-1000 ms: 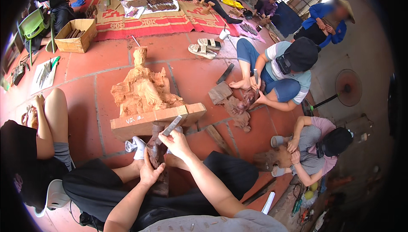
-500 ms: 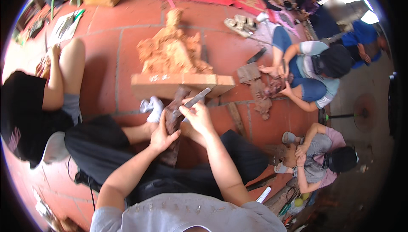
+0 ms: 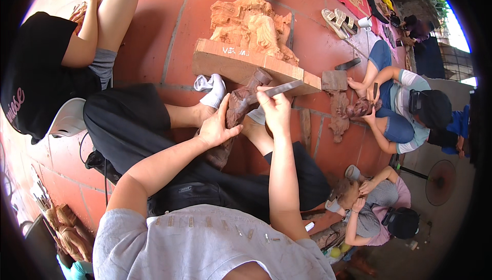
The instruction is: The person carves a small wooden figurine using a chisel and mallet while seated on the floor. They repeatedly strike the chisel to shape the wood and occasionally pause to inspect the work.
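The person is sitting on the red tile floor (image 3: pixel 154 34) and carving a dark wood figure (image 3: pixel 237 107), which is lying tilted between the 2 feet, its top end just under the edge of a pale plank (image 3: pixel 236 67). The left hand (image 3: pixel 216 129) is holding the figure from the side: the fingers are pressed together and curled around its middle, the thumb is lying along the wood. The right hand (image 3: pixel 275 110) is gripping a flat metal chisel (image 3: pixel 274 91), with the fingers closed tight around its shaft; the blade is pointing to the left, toward the upper part of the figure, and it seems to be touching it, but I cannot tell this surely.

I am judging that the step in hand is fine cutting of the figure by hand pressure, because no mallet is showing in either hand. The next move is probably calling for a short, controlled push of the chisel, while the left hand is keeping the figure steady and staying out of the blade's way.

On the plank a big light wood statue (image 3: pixel 251 24) is standing. A white sock (image 3: pixel 211 89) is covering the foot beside the figure. To the right, 2 other people (image 3: pixel 410 111) are working on their own carvings, and 1 more is sitting at the left.
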Action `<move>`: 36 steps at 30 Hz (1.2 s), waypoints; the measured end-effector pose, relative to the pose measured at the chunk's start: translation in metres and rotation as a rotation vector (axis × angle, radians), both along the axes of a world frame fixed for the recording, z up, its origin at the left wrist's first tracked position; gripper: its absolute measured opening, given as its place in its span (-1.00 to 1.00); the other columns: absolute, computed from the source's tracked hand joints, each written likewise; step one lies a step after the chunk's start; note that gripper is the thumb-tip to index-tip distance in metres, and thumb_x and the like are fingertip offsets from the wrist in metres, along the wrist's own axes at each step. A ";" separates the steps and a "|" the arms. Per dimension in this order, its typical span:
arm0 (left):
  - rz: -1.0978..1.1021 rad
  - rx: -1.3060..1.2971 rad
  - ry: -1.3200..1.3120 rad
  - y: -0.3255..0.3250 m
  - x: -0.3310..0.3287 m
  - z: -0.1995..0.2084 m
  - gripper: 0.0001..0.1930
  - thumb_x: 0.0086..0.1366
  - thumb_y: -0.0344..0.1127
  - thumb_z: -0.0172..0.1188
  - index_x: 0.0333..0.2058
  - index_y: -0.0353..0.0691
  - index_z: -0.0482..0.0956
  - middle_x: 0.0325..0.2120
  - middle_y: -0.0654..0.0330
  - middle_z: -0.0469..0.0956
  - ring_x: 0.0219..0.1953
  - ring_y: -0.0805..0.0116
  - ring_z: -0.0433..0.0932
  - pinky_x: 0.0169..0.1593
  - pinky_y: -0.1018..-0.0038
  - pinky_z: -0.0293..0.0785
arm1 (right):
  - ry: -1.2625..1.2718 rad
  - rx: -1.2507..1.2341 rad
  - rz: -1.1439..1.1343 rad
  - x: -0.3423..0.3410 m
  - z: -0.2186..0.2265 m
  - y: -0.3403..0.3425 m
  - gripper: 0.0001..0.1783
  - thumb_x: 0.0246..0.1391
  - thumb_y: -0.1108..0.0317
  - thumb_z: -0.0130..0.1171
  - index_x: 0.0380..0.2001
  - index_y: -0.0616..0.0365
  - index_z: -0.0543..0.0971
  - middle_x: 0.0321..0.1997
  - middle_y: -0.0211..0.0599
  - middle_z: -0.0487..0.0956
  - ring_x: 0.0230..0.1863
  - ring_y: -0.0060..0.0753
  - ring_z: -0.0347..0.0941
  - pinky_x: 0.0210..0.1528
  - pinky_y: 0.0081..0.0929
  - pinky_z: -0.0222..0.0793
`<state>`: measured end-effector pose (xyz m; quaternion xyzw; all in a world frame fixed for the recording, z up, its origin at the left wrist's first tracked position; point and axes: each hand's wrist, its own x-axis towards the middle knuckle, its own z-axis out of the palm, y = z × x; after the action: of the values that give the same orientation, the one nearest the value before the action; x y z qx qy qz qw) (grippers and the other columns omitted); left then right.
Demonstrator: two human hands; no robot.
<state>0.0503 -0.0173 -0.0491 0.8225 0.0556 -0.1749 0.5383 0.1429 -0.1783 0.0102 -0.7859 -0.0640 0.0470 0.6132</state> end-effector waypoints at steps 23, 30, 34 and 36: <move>-0.072 -0.080 -0.022 0.009 0.001 0.007 0.07 0.09 0.00 0.28 0.35 -0.19 -0.30 0.09 -0.31 0.33 0.19 -0.10 0.31 0.21 0.26 0.25 | 0.139 0.180 -0.126 -0.001 0.006 -0.016 -0.83 0.17 0.36 0.18 -0.27 0.27 0.55 -0.31 -0.31 0.60 -0.34 -0.56 0.53 -0.28 -0.59 0.48; -0.254 -0.010 0.105 0.057 -0.020 0.025 -0.25 0.16 -0.06 0.21 0.25 -0.25 0.16 0.04 -0.22 0.40 0.15 -0.05 0.36 0.21 0.27 0.26 | 0.344 0.285 -0.276 -0.068 -0.020 -0.068 -0.85 0.19 0.41 0.13 -0.21 0.24 0.50 -0.33 -0.28 0.57 -0.48 -0.50 0.54 -0.37 -0.55 0.51; -0.200 0.046 0.009 0.060 -0.034 0.036 -0.38 0.17 -0.15 0.21 0.18 -0.20 0.27 -0.08 -0.15 0.47 -0.02 -0.06 0.47 0.08 0.26 0.38 | 0.498 0.523 -0.325 -0.108 -0.040 -0.075 -0.90 0.17 0.45 0.14 -0.24 0.20 0.52 -0.26 -0.28 0.59 -0.27 -0.41 0.57 -0.15 -0.45 0.54; -0.117 0.028 -0.031 0.053 -0.032 0.045 -0.42 0.16 -0.21 0.21 0.15 -0.19 0.29 -0.16 -0.10 0.50 -0.12 -0.03 0.52 -0.02 0.25 0.45 | 0.533 0.566 -0.291 -0.117 -0.037 -0.069 -0.91 0.18 0.46 0.13 -0.26 0.21 0.49 -0.23 -0.26 0.58 -0.27 -0.40 0.57 -0.12 -0.45 0.53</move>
<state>0.0181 0.0354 -0.0045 0.8344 0.0016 -0.1924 0.5164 0.0260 -0.2478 -0.0264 -0.5475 0.1984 0.1420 0.8004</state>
